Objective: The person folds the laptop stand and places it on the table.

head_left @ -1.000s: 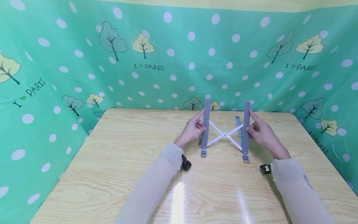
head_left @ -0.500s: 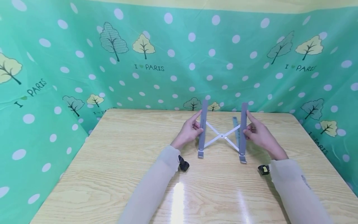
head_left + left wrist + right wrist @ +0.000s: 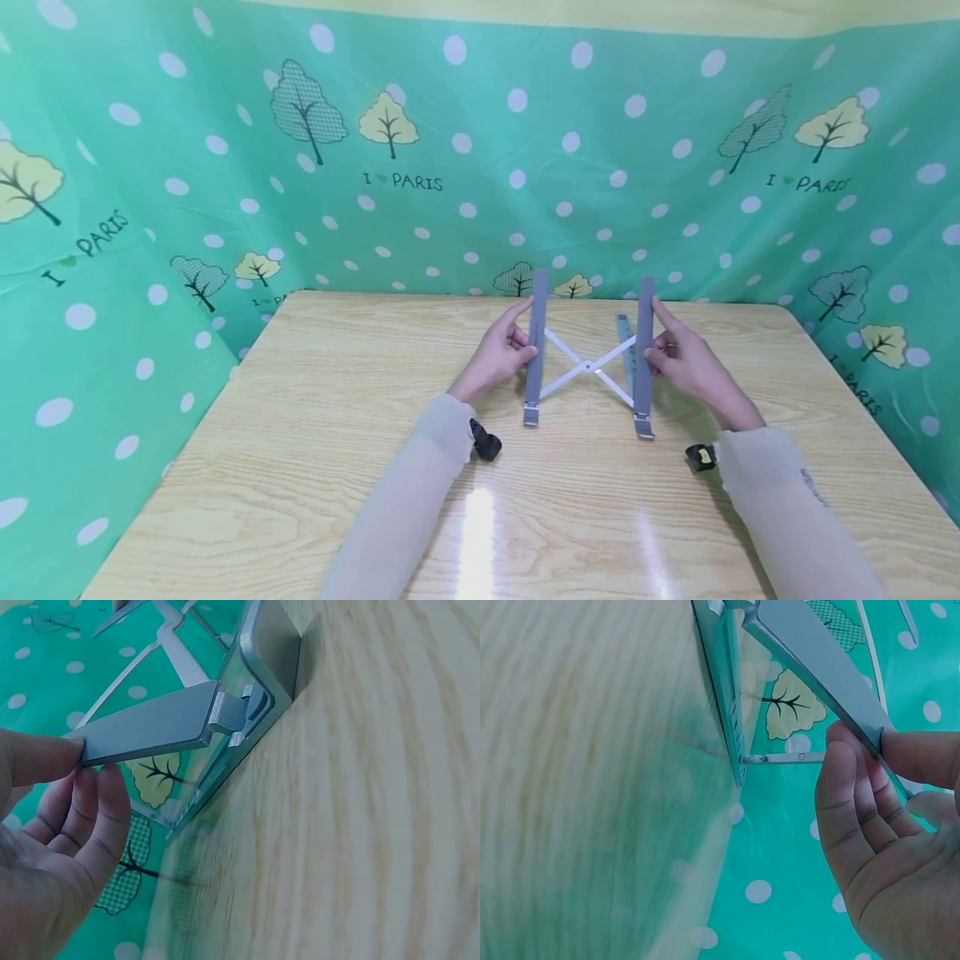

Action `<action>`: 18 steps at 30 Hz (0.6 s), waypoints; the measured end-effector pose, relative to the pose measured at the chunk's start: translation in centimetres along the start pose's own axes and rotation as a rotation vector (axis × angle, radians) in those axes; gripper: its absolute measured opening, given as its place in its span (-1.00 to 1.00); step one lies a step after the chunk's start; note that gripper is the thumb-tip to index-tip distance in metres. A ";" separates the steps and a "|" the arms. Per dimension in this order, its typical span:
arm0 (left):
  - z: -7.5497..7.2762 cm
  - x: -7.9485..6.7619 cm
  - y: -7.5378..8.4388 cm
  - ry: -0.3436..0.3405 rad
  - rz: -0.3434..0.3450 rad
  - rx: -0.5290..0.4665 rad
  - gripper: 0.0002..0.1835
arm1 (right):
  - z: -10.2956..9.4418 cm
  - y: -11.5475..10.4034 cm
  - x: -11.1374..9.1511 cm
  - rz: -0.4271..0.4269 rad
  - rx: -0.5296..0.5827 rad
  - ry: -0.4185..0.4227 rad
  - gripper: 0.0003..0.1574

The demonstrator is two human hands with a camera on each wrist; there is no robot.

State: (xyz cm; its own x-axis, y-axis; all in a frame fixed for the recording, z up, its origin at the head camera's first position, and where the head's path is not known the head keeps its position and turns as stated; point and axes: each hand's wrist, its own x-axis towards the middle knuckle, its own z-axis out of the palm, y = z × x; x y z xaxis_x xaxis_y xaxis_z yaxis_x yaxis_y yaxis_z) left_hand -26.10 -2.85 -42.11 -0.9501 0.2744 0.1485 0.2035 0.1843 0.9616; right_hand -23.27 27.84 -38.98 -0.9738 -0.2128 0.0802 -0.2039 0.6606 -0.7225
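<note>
A grey metal laptop stand (image 3: 588,367) stands unfolded on the table, its two long arms joined by a white X-shaped brace. My left hand (image 3: 498,350) pinches the stand's left arm (image 3: 536,342) between thumb and fingers, the index finger stretched up along its outer side. On the other side my right hand (image 3: 686,358) pinches the right arm (image 3: 643,350) in the same way. The left wrist view shows the thumb on the upper face of the arm (image 3: 150,724) and fingertips below it. Hinges join the raised arms to base rails (image 3: 727,690) that lie on the wood.
The wooden table (image 3: 337,467) reaches back to a green dotted curtain (image 3: 450,208) behind and at both sides. A small black camera (image 3: 486,440) sits on the left wrist, another black camera (image 3: 701,457) on the right.
Both hands and the laptop stand have shifted slightly left together in the head view. The grip of each hand on its arm looks the same.
</note>
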 end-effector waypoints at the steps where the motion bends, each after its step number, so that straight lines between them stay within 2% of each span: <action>1: -0.1 0.0 0.0 -0.001 0.000 -0.002 -0.02 | 0.1 0.0 0.0 -0.006 -0.002 0.002 0.07; 18: -1.2 -0.7 -0.1 -0.001 0.003 0.026 -0.05 | 1.0 -0.6 0.5 -0.011 0.016 -0.003 0.06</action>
State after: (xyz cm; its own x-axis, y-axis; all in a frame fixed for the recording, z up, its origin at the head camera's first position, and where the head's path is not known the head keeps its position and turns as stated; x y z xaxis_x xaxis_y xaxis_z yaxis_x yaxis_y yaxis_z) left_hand -25.77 -4.20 -42.00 -0.9493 0.2758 0.1510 0.2123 0.2080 0.9548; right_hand -23.51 26.61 -39.19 -0.9712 -0.2220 0.0864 -0.2129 0.6463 -0.7328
